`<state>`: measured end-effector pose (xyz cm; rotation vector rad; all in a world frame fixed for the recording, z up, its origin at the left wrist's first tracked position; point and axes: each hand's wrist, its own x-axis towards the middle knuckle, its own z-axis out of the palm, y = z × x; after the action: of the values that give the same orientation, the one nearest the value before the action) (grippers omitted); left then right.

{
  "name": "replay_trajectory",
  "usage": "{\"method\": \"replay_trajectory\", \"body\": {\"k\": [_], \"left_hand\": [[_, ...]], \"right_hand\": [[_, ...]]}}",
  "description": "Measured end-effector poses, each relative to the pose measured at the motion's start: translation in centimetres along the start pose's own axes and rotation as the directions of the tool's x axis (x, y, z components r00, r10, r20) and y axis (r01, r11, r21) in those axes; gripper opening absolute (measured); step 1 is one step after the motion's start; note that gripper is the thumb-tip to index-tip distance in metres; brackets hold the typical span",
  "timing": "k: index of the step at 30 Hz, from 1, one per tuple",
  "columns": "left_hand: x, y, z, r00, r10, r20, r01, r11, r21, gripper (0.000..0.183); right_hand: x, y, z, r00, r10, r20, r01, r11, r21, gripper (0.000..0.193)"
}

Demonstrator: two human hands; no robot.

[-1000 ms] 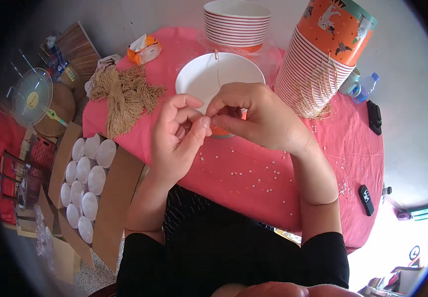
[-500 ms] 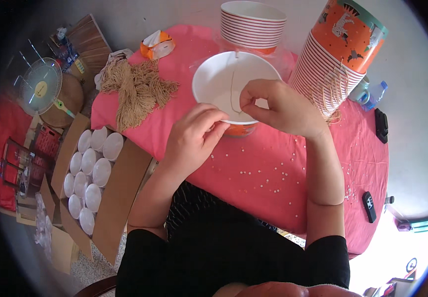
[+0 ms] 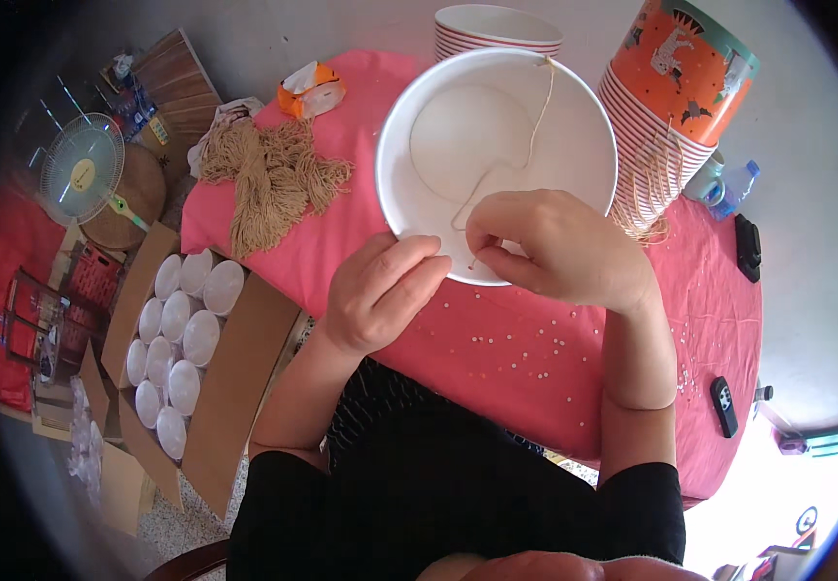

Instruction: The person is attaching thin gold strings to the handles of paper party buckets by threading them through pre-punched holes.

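Note:
A white-lined paper bucket point(image 3: 574, 145) is tilted with its mouth toward me. Fingers of my left hand point(image 3: 380, 295) are closed on its near rim. A thin tan string point(image 3: 534, 134) is fixed at a hole near the far rim and runs loosely down across the inside. My right hand point(image 3: 564, 247) pinches the string's lower part just inside the near rim, partly hiding it. The short end by the wall sits between both hands.
A tan string bundle point(image 3: 269, 179) lies left on the pink tablecloth point(image 3: 496, 397), by an orange tissue pack point(image 3: 310, 89). Stacked buckets point(image 3: 695, 68) with strings stand right, more buckets point(image 3: 496, 24) behind. A box of clear cups point(image 3: 220, 407) sits lower left; small dots are scattered about.
The bucket has been raised and tipped toward me, so its inside and the string's far end show more. My right hand has shifted slightly right and nearer, still pinching the string.

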<state>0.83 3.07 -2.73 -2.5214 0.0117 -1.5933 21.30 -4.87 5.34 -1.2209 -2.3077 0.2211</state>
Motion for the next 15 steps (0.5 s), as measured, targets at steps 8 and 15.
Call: {"method": "replay_trajectory", "body": {"k": [8, 15], "left_hand": [[0.06, 0.02, -0.04, 1.000, 0.002, -0.017, -0.002, 1.000, -0.023, 0.028], [0.16, 0.12, -0.22, 1.000, -0.013, -0.011, 0.013, 1.000, -0.024, 0.028]], "right_hand": [[-0.06, -0.28, 0.24, 1.000, 0.018, -0.005, -0.018, 0.999, -0.029, 0.006], [0.15, -0.23, 0.43, 0.999, 0.000, 0.035, 0.000, 1.000, -0.011, 0.006]]}}
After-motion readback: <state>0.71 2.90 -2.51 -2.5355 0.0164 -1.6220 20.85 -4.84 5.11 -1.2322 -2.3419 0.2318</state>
